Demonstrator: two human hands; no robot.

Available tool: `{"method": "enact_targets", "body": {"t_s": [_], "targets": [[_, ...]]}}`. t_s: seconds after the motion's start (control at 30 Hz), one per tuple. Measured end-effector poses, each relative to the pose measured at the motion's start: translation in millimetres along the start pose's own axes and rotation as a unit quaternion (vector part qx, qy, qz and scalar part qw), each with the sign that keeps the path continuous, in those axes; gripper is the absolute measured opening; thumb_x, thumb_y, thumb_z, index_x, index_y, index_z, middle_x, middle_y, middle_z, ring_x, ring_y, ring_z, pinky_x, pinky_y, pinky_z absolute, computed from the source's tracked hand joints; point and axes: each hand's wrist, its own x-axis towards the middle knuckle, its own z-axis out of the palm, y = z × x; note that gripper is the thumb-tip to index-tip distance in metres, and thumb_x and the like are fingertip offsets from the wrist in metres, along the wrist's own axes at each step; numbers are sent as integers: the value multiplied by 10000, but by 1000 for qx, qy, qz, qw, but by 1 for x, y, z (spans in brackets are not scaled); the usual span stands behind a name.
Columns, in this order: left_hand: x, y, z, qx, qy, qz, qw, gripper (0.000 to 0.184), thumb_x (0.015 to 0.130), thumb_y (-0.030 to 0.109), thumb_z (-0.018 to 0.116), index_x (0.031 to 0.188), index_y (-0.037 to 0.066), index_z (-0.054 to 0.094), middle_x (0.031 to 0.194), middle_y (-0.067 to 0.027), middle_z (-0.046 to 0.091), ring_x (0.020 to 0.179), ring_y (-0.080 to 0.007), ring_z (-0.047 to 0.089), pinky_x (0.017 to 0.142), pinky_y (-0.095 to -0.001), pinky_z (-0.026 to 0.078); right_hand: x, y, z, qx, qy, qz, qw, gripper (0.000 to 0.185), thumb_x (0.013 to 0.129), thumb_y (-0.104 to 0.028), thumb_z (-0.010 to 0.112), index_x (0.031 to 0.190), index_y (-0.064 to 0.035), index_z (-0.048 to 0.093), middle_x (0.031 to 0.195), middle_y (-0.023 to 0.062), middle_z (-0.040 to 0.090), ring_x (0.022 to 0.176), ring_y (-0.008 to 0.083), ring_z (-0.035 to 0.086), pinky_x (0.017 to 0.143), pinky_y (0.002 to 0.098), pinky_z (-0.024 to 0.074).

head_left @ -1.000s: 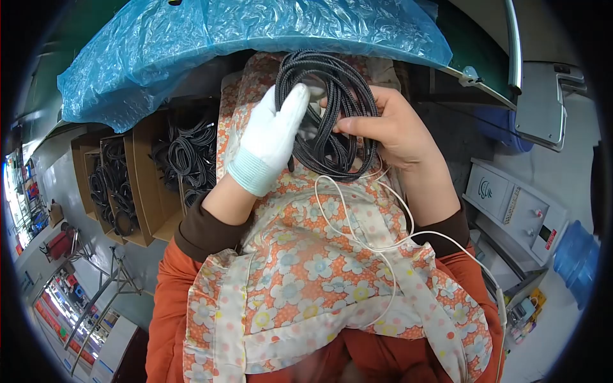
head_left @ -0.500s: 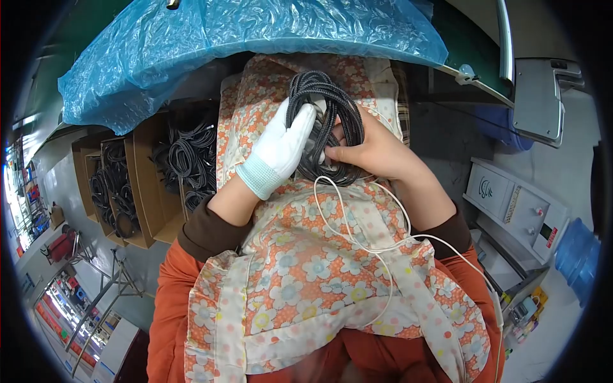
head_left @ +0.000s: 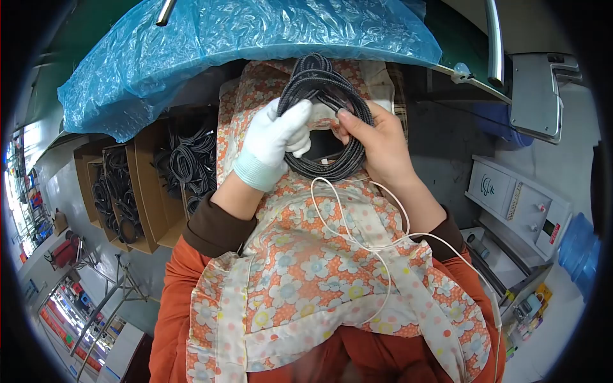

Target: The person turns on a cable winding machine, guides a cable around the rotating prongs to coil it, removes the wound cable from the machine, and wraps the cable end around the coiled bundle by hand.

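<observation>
A coil of black braided cable [head_left: 329, 171] is held up in front of the apron, its loop facing me. My left hand [head_left: 274, 135], in a white knit glove, is closed around the left side of the loop. On the other side, my bare right hand [head_left: 388, 145] grips the coil, with the thumb on top near a cable section crossing the loop's middle. Some of the right fingers are hidden behind the coil. Below it, a thin white cord [head_left: 440, 239] runs loosely over the flowered apron [head_left: 300, 274].
Blue plastic film [head_left: 255, 38] covers the bench edge ahead. At left, cardboard boxes [head_left: 143, 191] hold several black cable coils [head_left: 185, 163]. To the right stand a white appliance [head_left: 511, 195] and a blue water bottle [head_left: 580, 255]. A metal bar [head_left: 495, 51] hangs at upper right.
The coil has turned and spread into a wider loop facing me. My hands have moved slightly apart, and the gloved fingers have curled around the cable.
</observation>
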Motion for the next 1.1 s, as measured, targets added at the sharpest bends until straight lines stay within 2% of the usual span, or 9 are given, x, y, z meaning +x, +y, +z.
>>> {"method": "enact_targets", "body": {"t_s": [0.07,0.1,0.27,0.4,0.6,0.73,0.77,0.9,1.1], "targets": [[4,2,-7,-90,-14,-4,996,338,953,190,362,620,137,394,431,62,250,374,-45,186,378,-201,175,0,-3,-2,83,3,12,997,111,848,-110,583,853,-1,602,625,25,556,554,71,479,523,181,394],[4,2,-7,-90,-14,-4,996,338,953,190,362,620,137,394,431,62,250,374,-45,186,378,-201,175,-1,-4,-2,83,4,11,997,111,848,-110,583,853,-1,602,625,25,556,554,71,479,523,181,394],[5,3,-6,-104,-58,-12,993,366,962,222,345,615,121,405,424,57,252,371,-52,195,379,-198,189,1,-15,-1,58,-47,17,997,99,846,-103,580,846,-6,602,627,21,556,567,63,484,519,172,390],[2,-1,-8,-117,-88,-29,989,393,969,248,330,612,108,414,418,53,254,369,-57,202,380,-196,200,0,-28,4,-49,-44,34,997,57,827,-74,588,817,-18,594,668,19,572,608,62,504,550,171,406],[2,-2,-6,-131,-133,-42,981,432,979,280,313,607,91,426,411,48,256,366,-64,211,380,-194,214,-1,-33,2,-25,-53,-1,998,44,823,-18,581,866,-16,572,767,49,604,655,67,538,611,169,436],[-7,-3,-3,-4,-37,-6,999,281,938,201,433,757,15,540,527,-5,442,413,-61,324,405,-173,282,0,-25,4,27,-55,-37,997,103,776,-3,615,872,-16,581,779,33,606,688,72,538,654,183,439],[-8,-3,-2,-4,-37,-5,999,281,938,201,433,757,15,540,527,-5,442,413,-61,324,405,-173,282,0,-25,5,27,-55,-37,997,103,776,-3,615,872,-16,581,779,33,606,688,72,538,654,183,439],[-12,-2,10,43,63,17,997,181,912,145,475,979,-14,531,707,-63,562,476,-76,416,445,-175,356,-3,-25,8,10,-30,-69,997,134,775,11,619,899,-20,577,802,39,614,709,72,548,670,186,442],[-13,3,19,111,75,61,989,232,925,181,443,1046,-7,507,716,-90,565,470,-95,418,450,-206,372,-7,-28,9,8,-27,-84,996,162,777,13,623,935,-8,593,842,51,627,739,78,559,680,193,449]]}}
